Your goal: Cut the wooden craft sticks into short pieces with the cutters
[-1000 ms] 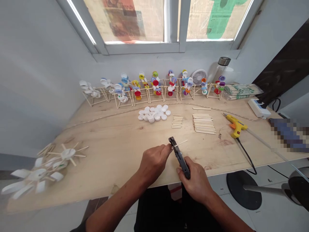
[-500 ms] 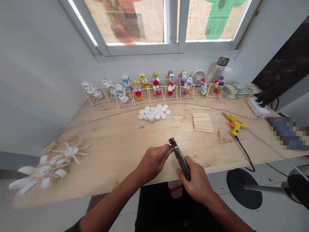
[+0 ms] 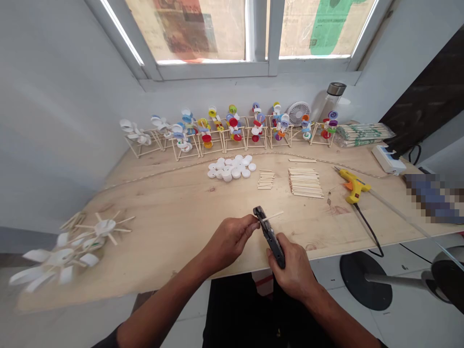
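My right hand is closed around the handle of a dark cutting tool, which looks like pliers or a cutter. Its head points up and to the left, over the near part of the table. A thin wooden stick crosses the tool's head, its free end sticking out to the right. My left hand pinches the stick's other end, just left of the jaws. Beyond the hands lie a stack of short sticks, a stack of longer sticks and a cluster of white bottle caps.
Several stick-and-cap wheel models stand along the wall. A yellow glue gun lies right, its cord over the table edge. White spoked wheels sit left. A small fan, a bottle and a power strip are behind.
The view has shifted very slightly. Both hands, the stick and the cutting tool hold nearly the same position.
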Demonstrator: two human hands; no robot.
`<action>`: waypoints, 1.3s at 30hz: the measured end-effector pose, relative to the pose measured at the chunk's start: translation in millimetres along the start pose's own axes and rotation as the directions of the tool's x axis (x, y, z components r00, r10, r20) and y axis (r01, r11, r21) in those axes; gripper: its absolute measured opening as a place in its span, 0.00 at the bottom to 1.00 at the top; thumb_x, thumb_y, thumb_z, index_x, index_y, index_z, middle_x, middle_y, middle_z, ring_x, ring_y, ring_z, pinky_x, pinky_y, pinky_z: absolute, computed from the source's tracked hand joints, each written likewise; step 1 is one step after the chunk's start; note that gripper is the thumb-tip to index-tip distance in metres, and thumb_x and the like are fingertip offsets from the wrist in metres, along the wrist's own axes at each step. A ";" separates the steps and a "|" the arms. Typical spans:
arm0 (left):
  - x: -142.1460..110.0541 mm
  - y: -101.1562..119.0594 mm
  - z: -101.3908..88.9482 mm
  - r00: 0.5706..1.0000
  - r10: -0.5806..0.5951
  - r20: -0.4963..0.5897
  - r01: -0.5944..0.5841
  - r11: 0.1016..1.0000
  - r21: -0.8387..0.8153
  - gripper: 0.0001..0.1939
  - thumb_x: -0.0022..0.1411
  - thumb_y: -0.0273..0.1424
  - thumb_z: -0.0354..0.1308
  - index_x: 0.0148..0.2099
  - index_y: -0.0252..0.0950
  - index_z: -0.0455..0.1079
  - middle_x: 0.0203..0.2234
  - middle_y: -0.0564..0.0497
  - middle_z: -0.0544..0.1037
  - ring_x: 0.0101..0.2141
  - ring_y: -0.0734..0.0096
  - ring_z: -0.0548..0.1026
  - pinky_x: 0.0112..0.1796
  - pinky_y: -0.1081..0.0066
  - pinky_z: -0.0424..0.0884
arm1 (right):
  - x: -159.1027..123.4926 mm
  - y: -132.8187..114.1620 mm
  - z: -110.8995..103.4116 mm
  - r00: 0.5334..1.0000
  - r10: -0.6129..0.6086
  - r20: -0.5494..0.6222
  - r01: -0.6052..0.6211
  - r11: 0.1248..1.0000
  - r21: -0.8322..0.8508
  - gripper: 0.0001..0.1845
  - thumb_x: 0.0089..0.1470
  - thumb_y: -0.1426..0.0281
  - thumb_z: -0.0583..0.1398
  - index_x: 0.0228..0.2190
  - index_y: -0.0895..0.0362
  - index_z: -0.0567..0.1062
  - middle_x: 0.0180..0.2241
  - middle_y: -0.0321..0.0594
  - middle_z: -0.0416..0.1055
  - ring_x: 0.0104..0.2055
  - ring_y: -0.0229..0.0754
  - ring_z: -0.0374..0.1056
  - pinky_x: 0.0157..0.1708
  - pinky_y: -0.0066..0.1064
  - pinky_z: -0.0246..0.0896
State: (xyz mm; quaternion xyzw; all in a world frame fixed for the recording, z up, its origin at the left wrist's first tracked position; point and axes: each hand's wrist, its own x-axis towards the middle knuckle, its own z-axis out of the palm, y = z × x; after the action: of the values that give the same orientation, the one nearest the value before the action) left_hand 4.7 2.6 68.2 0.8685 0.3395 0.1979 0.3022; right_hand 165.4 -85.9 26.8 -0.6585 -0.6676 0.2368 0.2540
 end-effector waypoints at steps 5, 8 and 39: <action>-1.7 -2.2 9.7 0.992 0.055 -0.110 -0.033 0.980 0.197 0.13 0.65 0.32 0.40 0.34 0.36 0.64 0.19 0.54 0.69 0.20 0.76 0.67 0.24 0.77 0.59 | 1.3 0.6 2.1 0.999 0.017 -0.039 -0.018 1.000 -0.019 0.02 0.49 0.70 0.53 0.26 0.54 0.62 0.18 0.32 0.66 0.21 0.40 0.64 0.22 0.27 0.46; -4.3 -2.7 17.3 0.966 0.156 -0.206 -0.070 0.925 0.373 0.12 0.65 0.30 0.41 0.34 0.35 0.64 0.19 0.53 0.69 0.21 0.76 0.67 0.24 0.76 0.59 | 0.4 1.2 2.7 0.999 0.016 -0.048 -0.017 1.000 -0.020 0.02 0.49 0.70 0.53 0.26 0.54 0.62 0.19 0.33 0.66 0.21 0.40 0.64 0.22 0.27 0.46; 9.7 8.1 -7.2 0.986 -0.071 0.150 0.125 0.913 -0.389 0.16 0.64 0.35 0.42 0.32 0.32 0.67 0.27 0.52 0.71 0.30 0.74 0.68 0.34 0.75 0.65 | -3.6 -1.6 -6.7 0.999 0.028 0.036 -0.032 0.994 0.109 0.01 0.51 0.70 0.53 0.29 0.55 0.62 0.22 0.34 0.68 0.24 0.40 0.66 0.25 0.27 0.52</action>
State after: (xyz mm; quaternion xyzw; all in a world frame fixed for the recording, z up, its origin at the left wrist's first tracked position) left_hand 11.2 7.5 80.2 0.7822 0.3147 0.1890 0.5034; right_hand 168.5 -89.6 32.8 -0.6495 -0.6479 0.2882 0.2744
